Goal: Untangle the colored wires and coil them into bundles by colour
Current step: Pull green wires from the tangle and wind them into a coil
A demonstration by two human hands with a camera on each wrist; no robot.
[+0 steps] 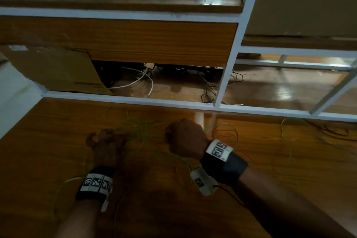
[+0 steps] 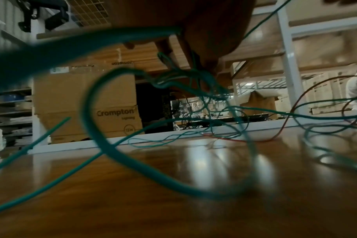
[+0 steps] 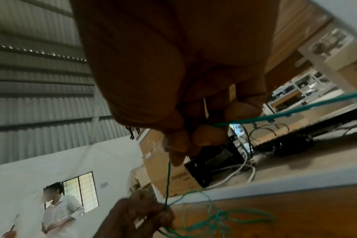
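Note:
A loose tangle of thin green wire spreads over the wooden table between my hands. My left hand holds a knot of green wire in its curled fingers; the same left hand shows in the right wrist view. My right hand is fisted, and its fingertips pinch a green strand that runs down to the left hand. Red wire loops lie just right of my right hand, and red wire also shows in the left wrist view.
More green and dark wire trails over the table's right side. A white frame rail borders the far edge, with white cables and a cardboard box behind it. A person in a white shirt stands at the left.

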